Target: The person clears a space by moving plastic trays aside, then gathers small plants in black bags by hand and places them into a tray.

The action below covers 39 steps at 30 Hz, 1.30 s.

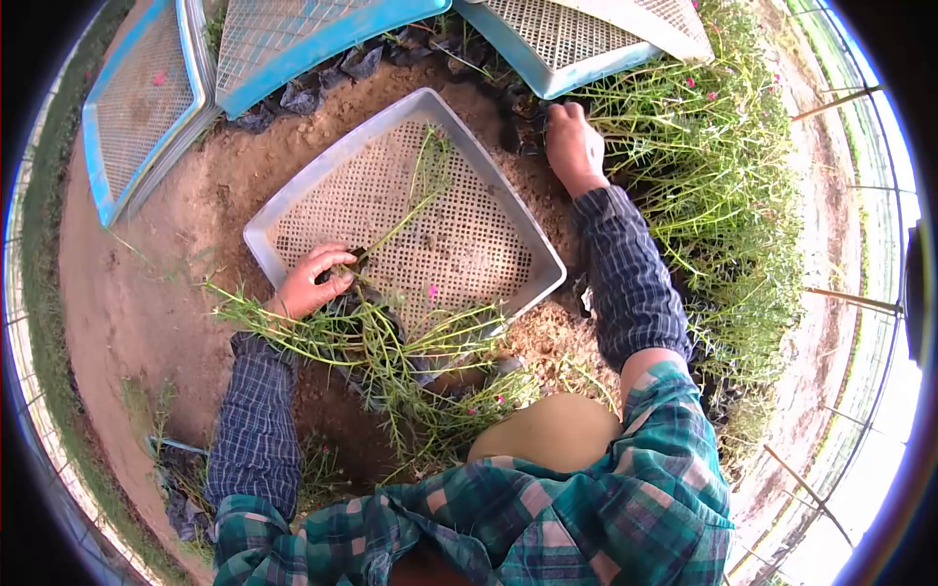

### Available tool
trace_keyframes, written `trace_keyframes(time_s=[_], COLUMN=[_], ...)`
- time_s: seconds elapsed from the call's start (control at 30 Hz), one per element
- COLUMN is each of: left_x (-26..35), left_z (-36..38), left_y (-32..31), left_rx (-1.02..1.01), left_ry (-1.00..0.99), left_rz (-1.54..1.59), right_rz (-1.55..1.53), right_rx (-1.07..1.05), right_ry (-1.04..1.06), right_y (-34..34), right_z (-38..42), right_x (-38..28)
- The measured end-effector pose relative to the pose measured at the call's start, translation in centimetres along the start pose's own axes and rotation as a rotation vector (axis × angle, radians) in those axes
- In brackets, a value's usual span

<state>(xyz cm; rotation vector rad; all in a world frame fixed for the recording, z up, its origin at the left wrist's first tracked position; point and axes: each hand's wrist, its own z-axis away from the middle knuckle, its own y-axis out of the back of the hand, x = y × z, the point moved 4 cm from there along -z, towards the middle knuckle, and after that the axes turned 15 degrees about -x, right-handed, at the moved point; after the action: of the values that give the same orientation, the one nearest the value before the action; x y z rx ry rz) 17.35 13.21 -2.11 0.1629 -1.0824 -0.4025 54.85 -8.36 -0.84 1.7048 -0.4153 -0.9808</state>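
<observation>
My left hand [315, 280] is closed at the near left side of a grey plastic crate [503, 195] with a perforated bottom. Its thumb and fingers pinch a leafy green plant [399, 230] near the stem base, where something dark shows. More plants [381, 342] with long thin stems and dark bags lie across the crate's near corner, below that hand. My right hand [575, 146] reaches past the crate's right side to the edge of a dense row of plants. Its fingers curl down at a black plant bag [528, 122]; the fingertips are partly hidden.
Blue-rimmed mesh crates [147, 107] lean at the upper left, with another blue crate [562, 73] at the top. Green plants with pink flowers [713, 186] crowd the right side. Several black bags [298, 98] line the soil behind the crate. A rounded tan object [547, 430] is near my body.
</observation>
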Motion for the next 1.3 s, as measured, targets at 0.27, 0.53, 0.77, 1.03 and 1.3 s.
trace_keyframes(time_s=[0.27,0.53,0.77,1.03,1.3], left_x=[-0.6,-0.4,-1.3,-1.2,-6.7], left_z=[0.2,0.4,0.4,1.6,-2.0], left_y=[-0.1,-0.3,-0.4,2.3,6.5], left_rx=[-0.023,0.003,0.044,0.003,0.191], left_ry=[0.085,0.046,-0.015,-0.179,0.181], left_rz=[-0.039,-0.114,-0.154,0.163,-0.033], right_rz=[0.829,0.973,0.828,0.643,-0.040], right_rx=[-0.460,-0.576,-0.581,-0.357,-0.822], right_ry=[0.213,0.245,0.217,0.610,0.567], right_y=[-4.1,-4.0,2.6,-0.6,-15.4], right_z=[-2.2,0.6,3.8,4.9,16.2], right_x=[2.3,-0.1,-6.9,-22.0,-28.6])
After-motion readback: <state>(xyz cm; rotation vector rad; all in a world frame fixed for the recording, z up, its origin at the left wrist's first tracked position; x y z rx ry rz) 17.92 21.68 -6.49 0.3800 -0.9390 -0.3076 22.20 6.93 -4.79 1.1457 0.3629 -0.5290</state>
